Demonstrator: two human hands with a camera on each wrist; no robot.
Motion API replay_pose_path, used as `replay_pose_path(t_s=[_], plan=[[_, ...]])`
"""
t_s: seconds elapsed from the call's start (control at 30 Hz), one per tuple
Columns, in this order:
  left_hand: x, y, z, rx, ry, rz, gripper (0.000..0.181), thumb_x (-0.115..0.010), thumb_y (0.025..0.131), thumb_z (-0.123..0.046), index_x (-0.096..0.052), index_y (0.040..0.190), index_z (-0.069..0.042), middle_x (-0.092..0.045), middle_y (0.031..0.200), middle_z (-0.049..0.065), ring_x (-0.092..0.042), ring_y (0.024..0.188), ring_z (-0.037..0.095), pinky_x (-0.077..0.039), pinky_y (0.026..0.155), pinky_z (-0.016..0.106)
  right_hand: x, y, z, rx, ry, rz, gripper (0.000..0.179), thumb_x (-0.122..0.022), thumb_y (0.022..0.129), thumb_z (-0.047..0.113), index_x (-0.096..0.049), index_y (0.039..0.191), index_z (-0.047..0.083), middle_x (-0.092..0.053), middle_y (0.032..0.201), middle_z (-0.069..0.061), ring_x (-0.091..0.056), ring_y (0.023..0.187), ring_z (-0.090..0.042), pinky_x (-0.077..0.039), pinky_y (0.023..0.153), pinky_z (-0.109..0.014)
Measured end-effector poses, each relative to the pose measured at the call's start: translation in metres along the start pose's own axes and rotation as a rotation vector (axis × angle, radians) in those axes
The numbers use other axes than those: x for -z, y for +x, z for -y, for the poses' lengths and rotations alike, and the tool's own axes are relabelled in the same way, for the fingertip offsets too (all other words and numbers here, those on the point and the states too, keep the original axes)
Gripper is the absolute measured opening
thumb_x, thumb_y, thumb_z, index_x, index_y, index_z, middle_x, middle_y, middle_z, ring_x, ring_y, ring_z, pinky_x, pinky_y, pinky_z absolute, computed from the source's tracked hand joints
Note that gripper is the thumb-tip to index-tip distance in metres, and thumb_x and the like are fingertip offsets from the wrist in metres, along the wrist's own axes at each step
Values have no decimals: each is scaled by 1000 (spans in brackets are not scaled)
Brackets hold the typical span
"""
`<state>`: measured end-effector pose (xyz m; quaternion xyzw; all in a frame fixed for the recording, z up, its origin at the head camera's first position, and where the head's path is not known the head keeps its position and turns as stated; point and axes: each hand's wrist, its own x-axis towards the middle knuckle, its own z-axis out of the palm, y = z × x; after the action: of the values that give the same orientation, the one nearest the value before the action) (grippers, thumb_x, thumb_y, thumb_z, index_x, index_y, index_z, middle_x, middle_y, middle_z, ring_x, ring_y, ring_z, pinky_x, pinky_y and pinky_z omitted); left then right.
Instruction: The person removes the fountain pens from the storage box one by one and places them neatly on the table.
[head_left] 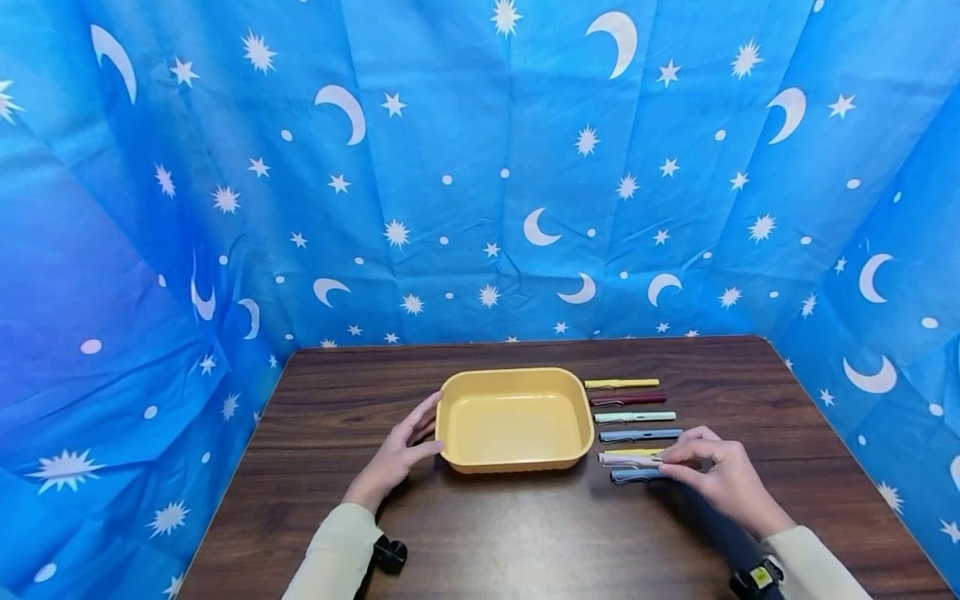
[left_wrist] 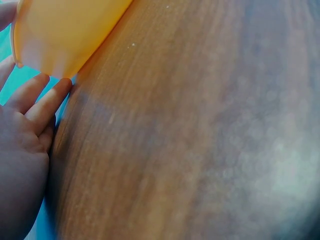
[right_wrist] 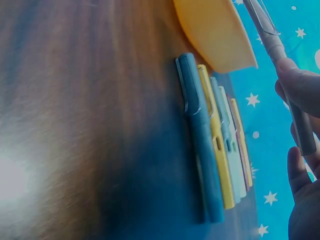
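My left hand (head_left: 397, 460) rests against the left side of a yellow rectangular tray (head_left: 514, 461), its fingers extended along the wall and the thumb at the near corner. In the left wrist view, fingertips (left_wrist: 62, 86) touch the tray's outer side. Between thumb and fingers, my right hand (head_left: 716, 471) pinches a pale capped pen (right_wrist: 302, 131) with a metal clip. That pen is raised above the row, over a yellow pen (right_wrist: 220, 150) and a dark blue pen (right_wrist: 204, 145) lying on the table.
Farther back in the row, right of the tray, lie a blue-grey pen (head_left: 641, 435), a mint pen (head_left: 637, 417), a dark red pen (head_left: 630, 400) and another yellow pen (head_left: 622, 383). Blue star-and-moon cloth (head_left: 480, 200) surrounds the brown wooden table (head_left: 517, 533).
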<state>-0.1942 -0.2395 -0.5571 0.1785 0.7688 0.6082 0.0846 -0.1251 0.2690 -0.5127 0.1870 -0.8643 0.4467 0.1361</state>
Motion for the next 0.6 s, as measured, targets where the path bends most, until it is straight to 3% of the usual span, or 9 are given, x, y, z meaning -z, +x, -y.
replay_pose_path(t_s=[0.3, 0.6], plan=[[0, 0, 0, -16, 12, -4, 76, -68, 103, -17, -30, 168, -27, -35, 169, 11, -39, 152, 37, -30, 121, 63, 0, -19, -13, 96, -87, -36, 32, -93, 72, -3, -84, 87, 23, -73, 87, 10, -63, 87, -5, -48, 76, -8], [-1, -1, 2, -10, 9, -1, 76, -69, 103, -19, -30, 168, -28, -34, 170, 8, -39, 152, 37, -31, 121, 63, -3, -31, -21, 143, -92, -30, 36, -93, 69, -7, -84, 86, 24, -73, 87, 12, -65, 86, -5, -48, 78, -7]])
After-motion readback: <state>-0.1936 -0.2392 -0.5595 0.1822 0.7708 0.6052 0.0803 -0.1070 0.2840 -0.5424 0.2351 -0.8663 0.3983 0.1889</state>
